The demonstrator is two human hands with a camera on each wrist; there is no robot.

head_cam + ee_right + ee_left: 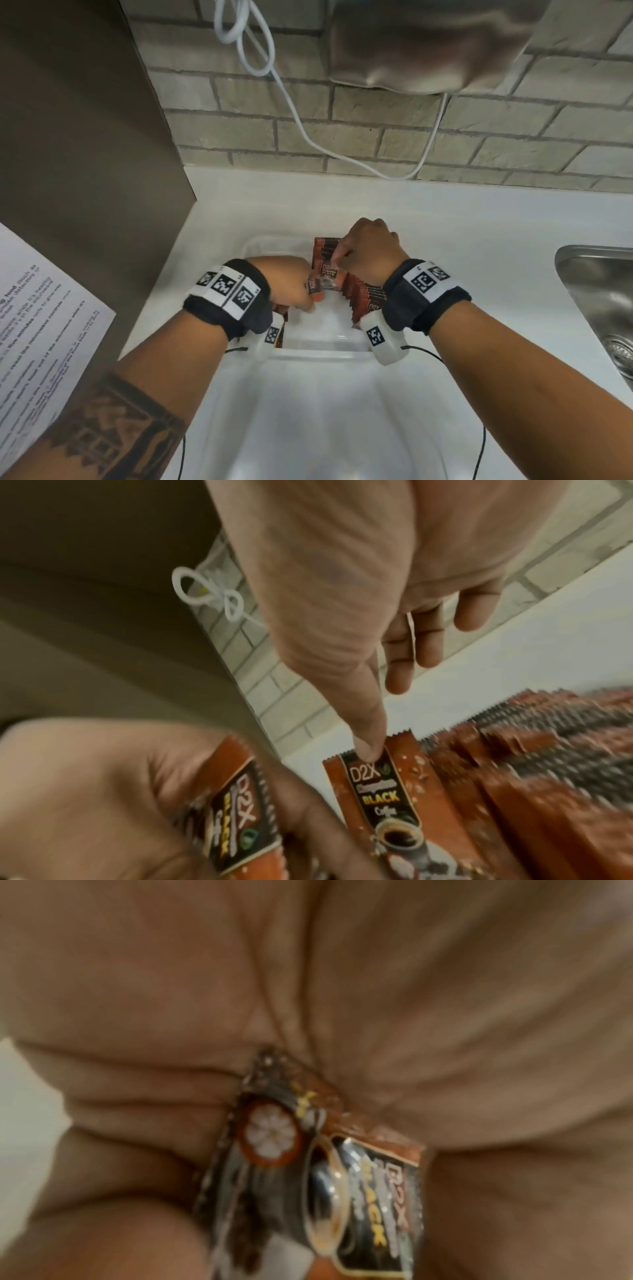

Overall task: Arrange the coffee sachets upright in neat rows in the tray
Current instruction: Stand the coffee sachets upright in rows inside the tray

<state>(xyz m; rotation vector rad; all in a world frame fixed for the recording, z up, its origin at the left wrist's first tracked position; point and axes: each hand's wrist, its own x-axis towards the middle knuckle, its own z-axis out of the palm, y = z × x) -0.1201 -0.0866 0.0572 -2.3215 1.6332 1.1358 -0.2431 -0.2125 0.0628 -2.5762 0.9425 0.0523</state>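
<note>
The left hand (291, 284) is gripping one sachet (317, 286); the right hand (368, 253), fingers loosely curled, is pressing its thumb on the front sachet (373, 791) of the tray (260, 244) row.

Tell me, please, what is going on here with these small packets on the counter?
A person is filling a clear plastic tray on a white counter with D2X black coffee sachets. A row of sachets already stands upright along the tray's right side. The right hand touches the top of the front sachet of that row with one fingertip, seemingly to steady it. The left hand grips another sachet close beside the row, not yet set in place.
</note>
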